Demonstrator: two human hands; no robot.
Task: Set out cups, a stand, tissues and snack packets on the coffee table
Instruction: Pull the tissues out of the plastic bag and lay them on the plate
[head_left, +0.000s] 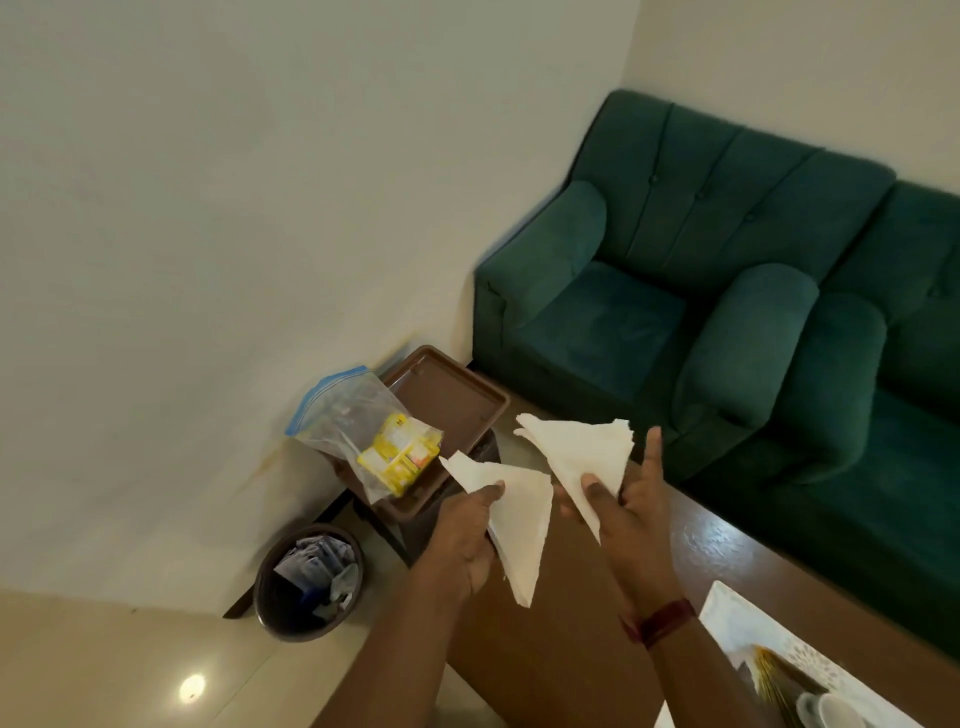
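There's the green sofa (675, 270) at the far right, the brown counter (571, 649) nearer, a brown tray (457, 400) far left carrying bagged yellow snack packets (400, 457), and over the counter's left end the left hand (467, 540) grips a folded tissue (519, 519) while the right hand (628, 514) pinches a second tissue (582, 452).

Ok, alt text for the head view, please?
Two folded white tissues are held above the coffee table, the left tissue in the left hand, the right tissue in the right hand. Beyond, a zip bag of yellow packets lies on a brown tray beside a green sofa.
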